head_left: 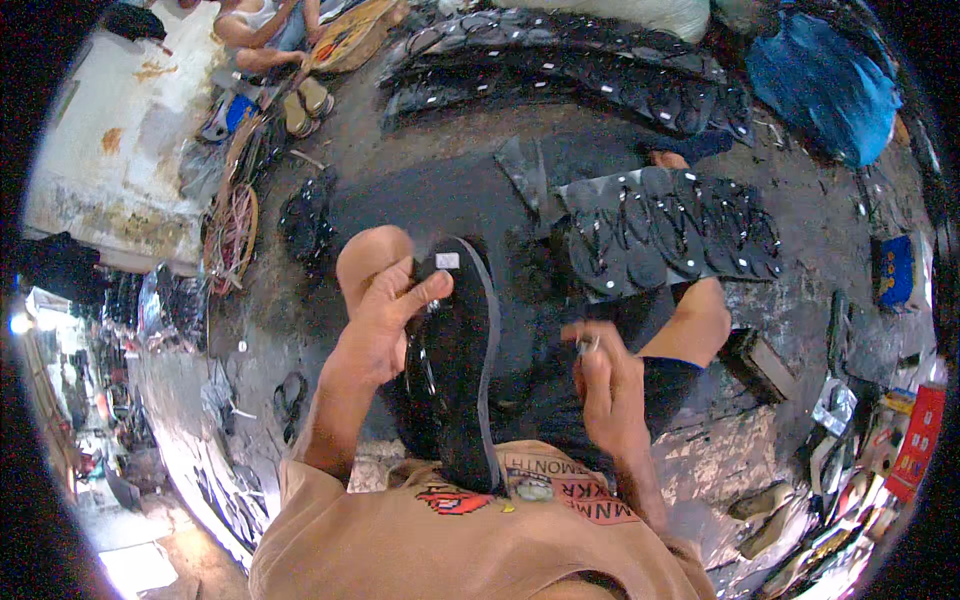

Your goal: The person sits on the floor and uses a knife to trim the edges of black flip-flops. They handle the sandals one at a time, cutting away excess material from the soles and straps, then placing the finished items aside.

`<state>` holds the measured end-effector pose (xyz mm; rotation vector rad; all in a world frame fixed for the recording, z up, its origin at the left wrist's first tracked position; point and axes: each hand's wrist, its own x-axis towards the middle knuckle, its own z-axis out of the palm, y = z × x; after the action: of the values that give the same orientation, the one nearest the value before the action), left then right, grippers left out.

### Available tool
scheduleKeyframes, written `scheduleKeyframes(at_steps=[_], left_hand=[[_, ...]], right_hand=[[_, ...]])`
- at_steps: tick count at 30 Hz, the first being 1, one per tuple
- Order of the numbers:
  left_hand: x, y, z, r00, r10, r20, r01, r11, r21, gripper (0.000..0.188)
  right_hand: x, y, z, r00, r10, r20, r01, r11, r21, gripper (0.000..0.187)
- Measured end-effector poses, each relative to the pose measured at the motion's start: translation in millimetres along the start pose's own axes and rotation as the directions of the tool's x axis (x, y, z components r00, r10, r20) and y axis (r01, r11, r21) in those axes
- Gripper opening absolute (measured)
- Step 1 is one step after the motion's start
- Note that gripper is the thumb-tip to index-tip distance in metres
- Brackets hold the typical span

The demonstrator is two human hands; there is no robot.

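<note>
My left hand (385, 315) grips a black sandal (462, 350) along its left side, with the thumb lying near a small white sticker at the far end. The sandal stands lengthwise in front of my chest, its near end against my tan shirt, and a grey sole edge curves down its right side. To the right of it and apart from it, my right hand (608, 385) is raised with curled fingers. A small shiny bit shows at those fingers, too small to name. Beyond that hand, several black sandals (650, 235) lie side by side on a sheet.
Long rows of black sandals (560, 85) lie farther off, near a blue plastic bag (825, 85). At the far left sits another person (262, 35), with tan sandals (308, 105) close by. A dark block (760, 365) and a red box (915, 443) are at right.
</note>
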<state>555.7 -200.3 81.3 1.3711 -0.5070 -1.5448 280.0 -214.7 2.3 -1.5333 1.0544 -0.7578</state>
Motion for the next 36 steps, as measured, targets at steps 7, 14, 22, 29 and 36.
scheduleKeyframes(at_steps=[7, 14, 22, 29, 36], left_hand=[[-18, -29, -15, 0.999, -0.046, -0.024, 0.044, 0.995, -0.086, 0.041], [-8, -20, -9, 0.998, -0.045, 0.037, 0.035, 0.973, 0.227, 0.041], [4, -6, -8, 0.996, -0.074, 0.054, 0.046, 0.912, 0.407, 0.042], [7, 1, 24, 0.960, 0.278, 0.024, -0.279, 0.960, 0.036, 0.049], [54, -34, 58, 0.912, 0.407, -0.048, -0.351, 0.717, -0.602, 0.045]], right_hand=[[-131, 22, 16, 0.942, 0.274, 0.195, -0.230, 0.947, -0.222, 0.026], [-27, 30, 25, 0.962, 0.187, 0.198, -0.139, 0.962, -0.237, 0.028], [107, -25, -3, 0.840, 0.092, 0.534, 0.080, 0.954, -0.290, 0.048], [123, -38, -23, 0.860, -0.105, 0.499, 0.048, 0.991, 0.127, 0.063], [77, -26, 20, 0.987, -0.135, -0.090, 0.161, 0.867, 0.471, 0.058]])
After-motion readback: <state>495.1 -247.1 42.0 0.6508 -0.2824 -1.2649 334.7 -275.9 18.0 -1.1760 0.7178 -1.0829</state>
